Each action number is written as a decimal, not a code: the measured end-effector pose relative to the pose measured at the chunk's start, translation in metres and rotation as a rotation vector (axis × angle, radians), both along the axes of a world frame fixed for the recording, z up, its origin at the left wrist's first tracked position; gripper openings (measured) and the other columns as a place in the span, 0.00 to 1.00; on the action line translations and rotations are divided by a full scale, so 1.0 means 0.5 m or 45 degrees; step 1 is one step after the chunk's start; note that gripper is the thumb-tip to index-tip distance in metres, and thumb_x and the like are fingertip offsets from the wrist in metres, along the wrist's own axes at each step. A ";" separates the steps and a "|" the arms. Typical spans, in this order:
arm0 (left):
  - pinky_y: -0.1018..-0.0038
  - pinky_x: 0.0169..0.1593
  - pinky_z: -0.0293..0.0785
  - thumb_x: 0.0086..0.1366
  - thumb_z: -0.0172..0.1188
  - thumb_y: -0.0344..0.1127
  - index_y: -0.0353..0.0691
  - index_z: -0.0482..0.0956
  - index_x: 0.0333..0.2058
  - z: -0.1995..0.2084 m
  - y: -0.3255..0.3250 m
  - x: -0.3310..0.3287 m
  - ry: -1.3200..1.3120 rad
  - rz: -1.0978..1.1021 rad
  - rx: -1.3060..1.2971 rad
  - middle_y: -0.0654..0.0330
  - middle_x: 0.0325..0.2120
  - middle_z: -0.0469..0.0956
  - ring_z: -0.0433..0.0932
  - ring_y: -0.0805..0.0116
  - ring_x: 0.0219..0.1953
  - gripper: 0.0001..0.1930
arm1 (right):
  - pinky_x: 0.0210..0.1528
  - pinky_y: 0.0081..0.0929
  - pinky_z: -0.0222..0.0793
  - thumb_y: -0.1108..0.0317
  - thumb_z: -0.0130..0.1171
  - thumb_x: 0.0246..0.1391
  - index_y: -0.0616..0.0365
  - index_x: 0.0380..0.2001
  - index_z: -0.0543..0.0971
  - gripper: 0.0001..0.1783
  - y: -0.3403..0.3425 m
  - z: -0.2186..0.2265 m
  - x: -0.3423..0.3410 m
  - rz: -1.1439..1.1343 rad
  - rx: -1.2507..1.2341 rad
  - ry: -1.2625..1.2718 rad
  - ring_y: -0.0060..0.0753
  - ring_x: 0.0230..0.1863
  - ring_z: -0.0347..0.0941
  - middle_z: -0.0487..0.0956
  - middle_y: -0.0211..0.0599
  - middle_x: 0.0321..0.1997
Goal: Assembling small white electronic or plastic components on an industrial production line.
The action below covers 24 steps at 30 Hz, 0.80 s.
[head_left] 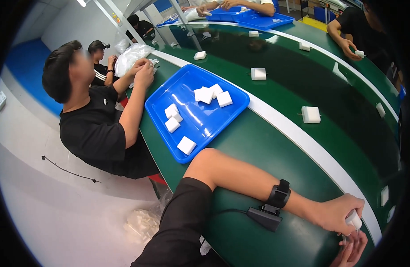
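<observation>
My left hand (340, 213) is closed around a small white block (354, 220) at the lower right, over the white edge strip of the green work surface. Just below it, my right hand (351, 252) is partly cut off by the dark rim of the picture. Its fingers are bent around a thin clear piece (346, 240) right under the block; its kind is hard to tell. A black strap (279, 193) with a small black device (265, 218) and a cable sits on my left wrist.
A blue tray (171, 147) with several white blocks lies beyond my left elbow. White blocks with thin side pins (311, 115) are spread along the green conveyor belt (276, 95). A person (96, 118) sits at my left; another (363, 33) works across the belt. A bag of white pieces (142, 226) stands below.
</observation>
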State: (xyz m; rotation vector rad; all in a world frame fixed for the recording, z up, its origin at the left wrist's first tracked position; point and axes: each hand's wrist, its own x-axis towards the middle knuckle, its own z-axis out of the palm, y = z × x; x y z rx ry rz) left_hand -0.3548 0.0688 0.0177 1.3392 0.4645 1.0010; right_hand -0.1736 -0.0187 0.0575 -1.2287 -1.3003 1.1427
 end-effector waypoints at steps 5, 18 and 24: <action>0.69 0.34 0.71 0.51 0.61 0.28 0.33 0.68 0.33 0.007 0.004 0.001 -0.030 0.082 0.085 0.54 0.28 0.74 0.74 0.67 0.30 0.13 | 0.55 0.35 0.73 0.78 0.52 0.62 0.71 0.54 0.67 0.17 0.006 -0.002 -0.011 -0.126 0.084 -0.019 0.42 0.51 0.74 0.75 0.53 0.51; 0.70 0.32 0.69 0.46 0.68 0.31 0.34 0.74 0.24 0.024 0.010 -0.017 0.036 0.054 -0.035 0.56 0.25 0.75 0.73 0.68 0.27 0.11 | 0.51 0.34 0.78 0.79 0.53 0.62 0.74 0.55 0.67 0.20 0.003 -0.030 0.009 -0.185 0.283 -0.277 0.45 0.49 0.76 0.76 0.57 0.50; 0.67 0.39 0.69 0.47 0.65 0.30 0.34 0.73 0.25 0.003 0.005 0.005 0.108 0.230 0.125 0.56 0.30 0.72 0.71 0.60 0.36 0.10 | 0.49 0.33 0.77 0.77 0.54 0.63 0.73 0.57 0.68 0.20 0.010 -0.007 -0.007 -0.189 0.148 -0.255 0.43 0.47 0.75 0.76 0.56 0.49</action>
